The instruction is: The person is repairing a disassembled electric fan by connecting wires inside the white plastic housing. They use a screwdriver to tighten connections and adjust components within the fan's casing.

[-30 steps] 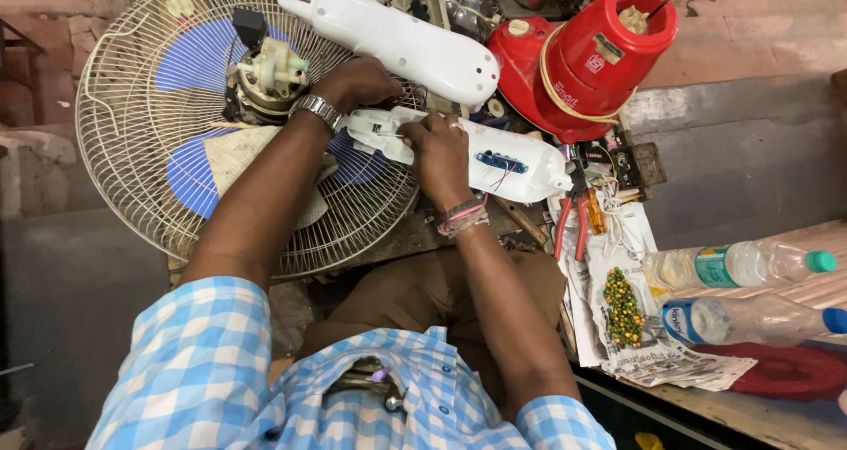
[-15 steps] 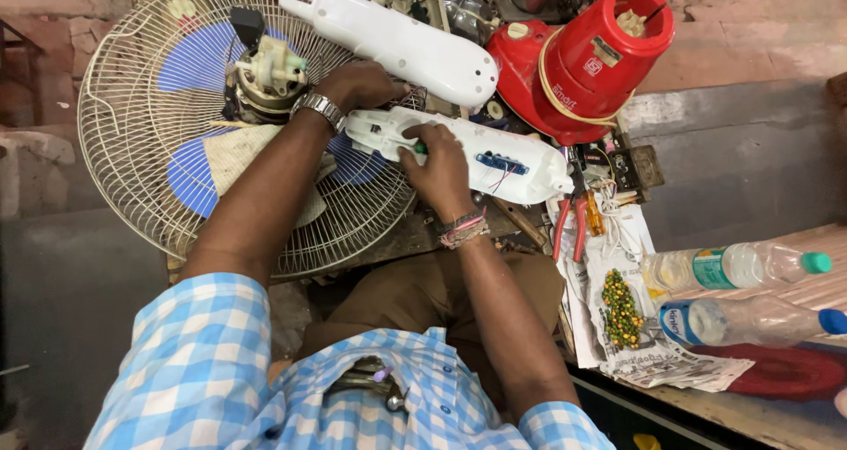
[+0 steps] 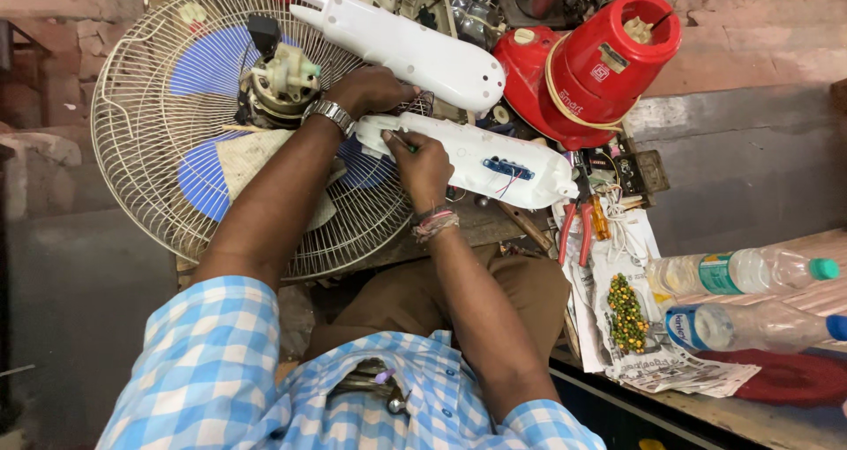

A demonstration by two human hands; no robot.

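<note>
My left hand (image 3: 371,90) wears a metal wristwatch and grips the near end of a white plastic fan housing half (image 3: 481,161) that lies open side up, a small blue circuit board (image 3: 508,168) with wires inside it. My right hand (image 3: 421,165), with thread bands at the wrist, is closed on a thin screwdriver (image 3: 401,141) whose tip rests in that housing's left end. A second white housing half (image 3: 406,48) lies just beyond. The fan's motor (image 3: 281,79) sits bare on the round wire guard (image 3: 159,150) over blue blades.
A red appliance body (image 3: 609,57) lies tipped at the back right. Red-handled pliers (image 3: 575,229) and an orange tool lie beside newspaper (image 3: 653,362) holding green and yellow bits. Two plastic bottles (image 3: 737,273) lie at the right on a wooden bench.
My right hand has drawn left along the housing toward its end near my left hand. The left hand and the housing stay where they were.
</note>
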